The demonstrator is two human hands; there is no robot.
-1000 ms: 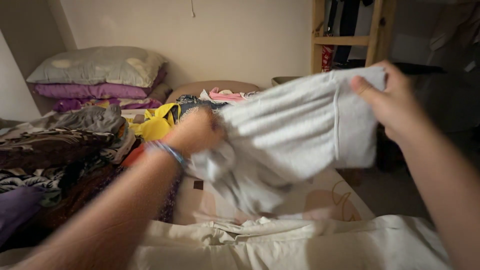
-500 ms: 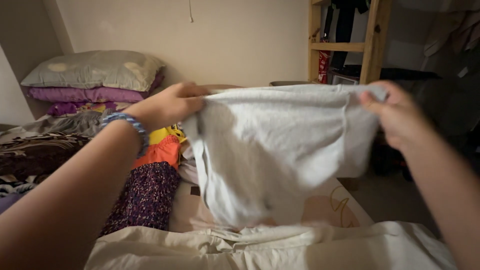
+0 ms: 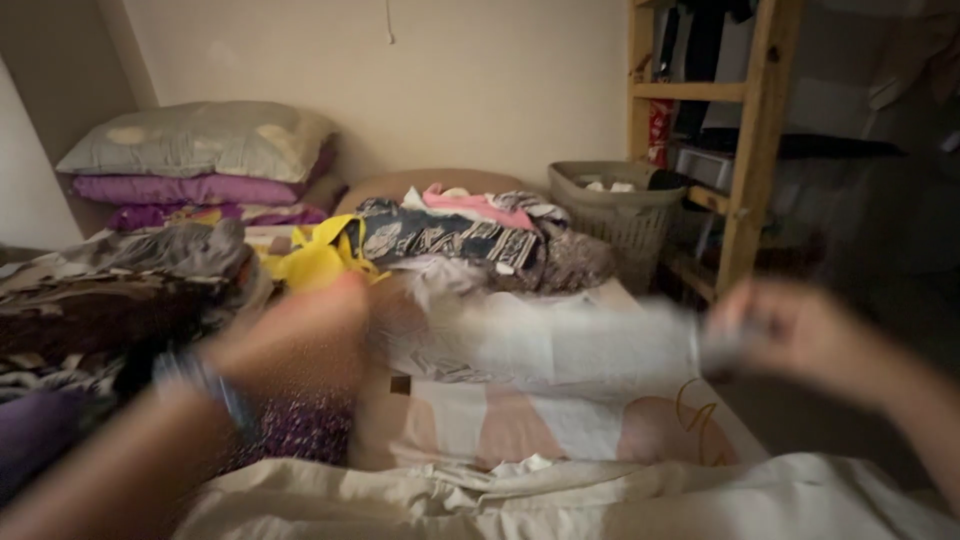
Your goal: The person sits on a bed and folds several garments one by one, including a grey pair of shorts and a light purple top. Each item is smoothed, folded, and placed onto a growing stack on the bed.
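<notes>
I hold a light grey garment (image 3: pixel 530 340) stretched flat and low over the bed, blurred by motion. My left hand (image 3: pixel 290 335), with a blue bracelet at the wrist, grips its left edge. Its right edge is pinched in my right hand (image 3: pixel 790 335). The garment hangs just above the patterned bedsheet (image 3: pixel 520 425). A cream cloth (image 3: pixel 560 495) lies bunched at the near edge of the bed.
A heap of mixed clothes (image 3: pixel 450 235) covers the middle and left of the bed. Stacked pillows (image 3: pixel 200 150) sit at the back left. A grey laundry basket (image 3: pixel 615 210) stands beside a wooden shelf frame (image 3: pixel 755 140) at the right.
Both hands dropped from chest height, bringing the grey garment down from hanging upright to spread low over the bed. The clothes pile and basket behind it came into view.
</notes>
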